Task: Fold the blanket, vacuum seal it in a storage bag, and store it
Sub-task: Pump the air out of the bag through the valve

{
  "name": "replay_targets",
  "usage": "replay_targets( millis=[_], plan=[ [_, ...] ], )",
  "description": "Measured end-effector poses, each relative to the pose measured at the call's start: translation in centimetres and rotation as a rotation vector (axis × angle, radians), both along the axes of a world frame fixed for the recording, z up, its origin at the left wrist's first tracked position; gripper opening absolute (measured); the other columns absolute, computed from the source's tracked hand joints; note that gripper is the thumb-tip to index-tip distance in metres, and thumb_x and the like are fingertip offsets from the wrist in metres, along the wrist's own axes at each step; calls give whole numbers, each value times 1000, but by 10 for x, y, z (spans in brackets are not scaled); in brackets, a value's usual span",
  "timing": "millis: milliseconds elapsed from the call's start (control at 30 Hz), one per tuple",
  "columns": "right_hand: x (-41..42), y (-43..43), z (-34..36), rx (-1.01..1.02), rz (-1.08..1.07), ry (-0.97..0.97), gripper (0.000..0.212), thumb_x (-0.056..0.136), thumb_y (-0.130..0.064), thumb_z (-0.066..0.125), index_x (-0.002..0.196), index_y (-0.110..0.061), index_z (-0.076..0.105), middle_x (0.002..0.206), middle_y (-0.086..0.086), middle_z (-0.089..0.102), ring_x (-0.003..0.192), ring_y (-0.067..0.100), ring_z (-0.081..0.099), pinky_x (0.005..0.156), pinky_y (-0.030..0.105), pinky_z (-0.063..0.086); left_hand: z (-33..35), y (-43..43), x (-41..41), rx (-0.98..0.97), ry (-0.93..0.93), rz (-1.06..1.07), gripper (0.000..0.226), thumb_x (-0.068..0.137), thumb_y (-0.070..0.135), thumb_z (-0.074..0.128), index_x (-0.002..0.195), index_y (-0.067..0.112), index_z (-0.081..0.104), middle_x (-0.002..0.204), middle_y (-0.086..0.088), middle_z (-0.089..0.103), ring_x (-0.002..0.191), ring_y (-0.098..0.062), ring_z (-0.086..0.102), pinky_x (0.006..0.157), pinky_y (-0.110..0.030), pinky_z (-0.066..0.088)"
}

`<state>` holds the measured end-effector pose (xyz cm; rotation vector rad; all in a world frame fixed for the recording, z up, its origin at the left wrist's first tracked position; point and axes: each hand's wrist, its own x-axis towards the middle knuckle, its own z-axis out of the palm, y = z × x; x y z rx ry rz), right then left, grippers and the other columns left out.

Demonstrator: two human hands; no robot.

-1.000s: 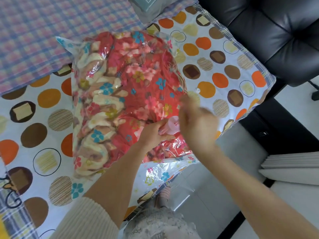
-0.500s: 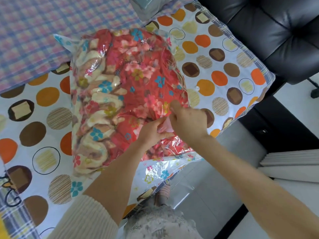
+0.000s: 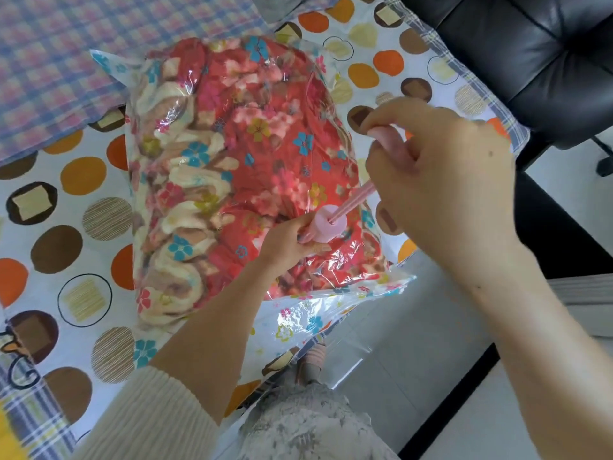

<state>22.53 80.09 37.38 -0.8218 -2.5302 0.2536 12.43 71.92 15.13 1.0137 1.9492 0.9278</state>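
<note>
Left hand [image 3: 288, 242] grips pink plastic pump barrel [image 3: 330, 227], right hand [image 3: 441, 180] clutches its plunger [image 3: 356, 199]; tilting could unseat it from clear plastic bag [image 3: 348, 303].

1. blanket [image 3: 252, 167]: red, pink/blue/yellow flowers, cream and tan swirls on the left side
2. storage bag [image 3: 298, 323]: clear, small blue/pink/yellow flower print along the near edge
3. pump [image 3: 330, 224]: pale pink, rod too
4. bed sheet [image 3: 83, 174]: white, big orange, brown and striped beige dots
5. plaid cloth [image 3: 66, 51]: blue-pink check
6. chair [image 3: 530, 61]: glossy black
7. sleeve [image 3: 142, 416]: cream, ribbed
</note>
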Motion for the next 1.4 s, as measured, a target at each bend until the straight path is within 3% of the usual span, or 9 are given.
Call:
replay_targets(
  millis=[67, 233, 433, 600, 800, 933, 1000, 1167, 1400],
  plan=[
    [2, -2, -10, -27, -106, 117, 22, 81, -16, 47, 90, -17, 67, 50, 1, 50, 38, 24, 44, 44, 24, 35, 1, 1, 0, -1, 6, -3, 62, 71, 30, 77, 127, 12, 55, 110, -3, 68, 96, -19, 64, 81, -23, 47],
    [-6, -8, -93, -20, -95, -224, 12, 80, -8, 52, 85, -7, 62, 43, -3, 21, 29, 26, 44, 47, 13, 6, -1, -2, 2, -16, 21, 3, 58, 75, 27, 75, 127, 15, 54, 113, 1, 67, 101, -15, 63, 77, -11, 37],
    [4, -8, -24, 38, -132, 125, 18, 87, -16, 50, 90, -15, 68, 44, 4, 40, 40, 24, 33, 40, 26, 26, 0, -2, -1, -4, 1, 9, 61, 70, 31, 77, 126, 15, 57, 111, 1, 68, 93, -6, 58, 72, -4, 37],
    [-2, -10, -95, -30, -71, -171, 21, 81, -14, 44, 82, -12, 65, 41, -5, 21, 25, 21, 30, 47, 11, 4, -4, -2, 2, -9, 15, 21, 57, 73, 27, 76, 126, 16, 56, 110, 0, 68, 98, -14, 62, 66, 1, 34],
    [1, -8, -16, 62, -90, 151, 16, 88, -18, 50, 93, -20, 65, 43, 5, 46, 37, 28, 38, 44, 24, 32, -4, 0, -2, 13, -13, 11, 63, 70, 31, 78, 127, 16, 56, 112, 1, 67, 98, -12, 62, 78, -14, 40],
    [-7, -16, -90, -60, -97, -102, 13, 81, -15, 42, 93, -21, 44, 40, -2, 25, 27, 23, 32, 42, 15, 14, -6, 0, -2, -16, 4, 21, 51, 73, 28, 77, 118, 12, 59, 104, -1, 70, 92, -11, 62, 65, -2, 35],
    [-4, -3, -88, 19, -72, -176, 7, 78, -14, 50, 83, -15, 55, 41, -5, 21, 24, 20, 29, 45, 11, 7, -5, 0, -1, -8, 3, 21, 53, 73, 29, 76, 121, 13, 58, 105, 0, 70, 94, -12, 63, 69, -2, 36],
    [0, -5, -14, 40, -65, 110, 22, 89, -24, 47, 97, -18, 67, 47, 4, 51, 44, 26, 47, 45, 28, 36, -4, 0, -3, 38, 12, 0, 63, 70, 33, 78, 126, 16, 57, 108, 1, 69, 91, -12, 63, 74, -13, 42],
    [4, -4, -91, -31, -75, -143, 16, 82, -21, 41, 85, -16, 56, 39, -2, 27, 27, 25, 36, 43, 12, 10, -3, 2, 2, 32, 52, 9, 54, 69, 28, 80, 114, 6, 62, 92, -7, 71, 78, -13, 59, 62, 1, 33]
  ],
)
